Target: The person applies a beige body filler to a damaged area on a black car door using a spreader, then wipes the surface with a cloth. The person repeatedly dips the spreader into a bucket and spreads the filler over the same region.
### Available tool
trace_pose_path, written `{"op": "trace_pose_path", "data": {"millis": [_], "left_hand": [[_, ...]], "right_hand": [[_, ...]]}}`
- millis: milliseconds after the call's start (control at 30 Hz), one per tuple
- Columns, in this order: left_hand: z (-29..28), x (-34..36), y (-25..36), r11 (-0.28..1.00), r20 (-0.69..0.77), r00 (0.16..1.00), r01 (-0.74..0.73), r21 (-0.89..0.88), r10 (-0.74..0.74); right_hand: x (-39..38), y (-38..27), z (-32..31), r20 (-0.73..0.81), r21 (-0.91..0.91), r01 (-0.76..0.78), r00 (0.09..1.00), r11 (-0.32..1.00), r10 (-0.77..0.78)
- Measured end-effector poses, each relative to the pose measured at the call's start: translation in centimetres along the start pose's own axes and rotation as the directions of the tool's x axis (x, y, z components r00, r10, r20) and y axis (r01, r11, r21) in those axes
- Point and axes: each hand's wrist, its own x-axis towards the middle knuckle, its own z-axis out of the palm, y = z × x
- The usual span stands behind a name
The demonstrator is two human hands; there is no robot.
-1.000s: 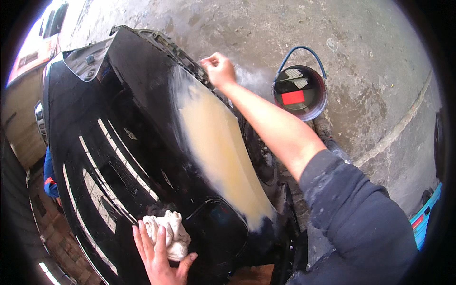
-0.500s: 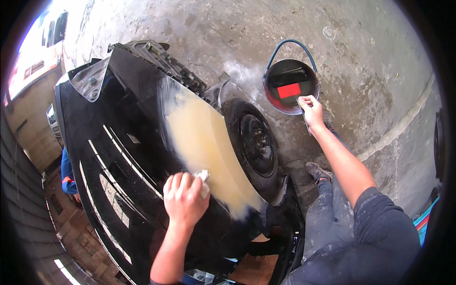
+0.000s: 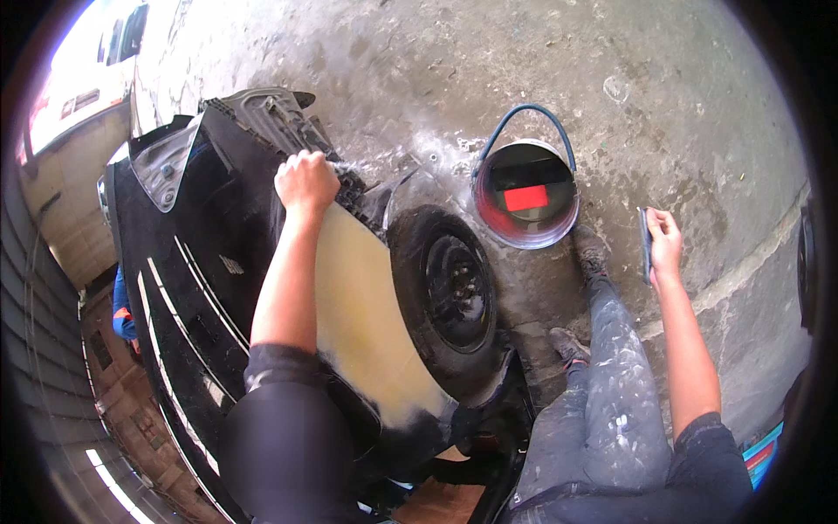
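Observation:
My left hand (image 3: pixel 307 182) is closed in a fist over the far end of a black car fender (image 3: pixel 231 188), beside the beige filler patch (image 3: pixel 362 306). The crumpled white cloth it gripped half a second ago is hidden under the fingers now. Out to the right, my right hand (image 3: pixel 665 244) pinches a thin, dark, flat sanding pad (image 3: pixel 647 243) on edge, away from the car. Between both hands stands a bucket (image 3: pixel 566 229) of dark water with a blue handle. A red rectangular piece (image 3: pixel 525 198) lies in it.
A black wheel (image 3: pixel 454 293) sits in the arch beside the patch. My shoes (image 3: pixel 590 253) are on the wet, stained concrete floor (image 3: pixel 681 122) near the bucket. At the far left, part of a person in blue (image 3: pixel 120 306) shows behind the car. Brown cardboard (image 3: pixel 439 502) lies at the bottom.
My left hand has swept from the patch's near side up to its far end. My right hand has drawn back from the bucket rim, rightward and nearer, with the pad.

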Motion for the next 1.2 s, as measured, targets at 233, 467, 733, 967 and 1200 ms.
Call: {"op": "trace_pose_path", "data": {"millis": [233,467,733,967,1200], "left_hand": [[5.5,-0.1,10.4,0.951,0.0,0.998,0.057,-0.303,-0.06],[5.2,-5.2,32.0,0.658,0.264,0.96,0.138,-0.74,0.096],[16.3,-2.7,47.1,0.524,0.482,0.849,0.315,-0.791,0.218],[23.4,-0.8,52.0,0.536,0.637,0.765,0.501,-0.68,0.093],[27.0,-1.6,56.7,0.767,0.722,0.619,0.288,-0.574,0.308]], "right_hand": [[2.5,3.7,-10.0,-0.146,-0.064,-0.115,0.984,0.991,0.104],[2.5,8.4,-13.5,-0.079,-0.136,-0.155,0.986,0.978,0.145],[2.8,10.9,-16.1,-0.194,-0.159,-0.157,0.973,0.975,0.125],[2.9,12.4,-19.2,-0.322,-0.178,-0.253,0.928,0.951,0.186],[2.5,13.3,-19.7,-0.303,-0.236,-0.223,0.942,0.946,0.146]]}}
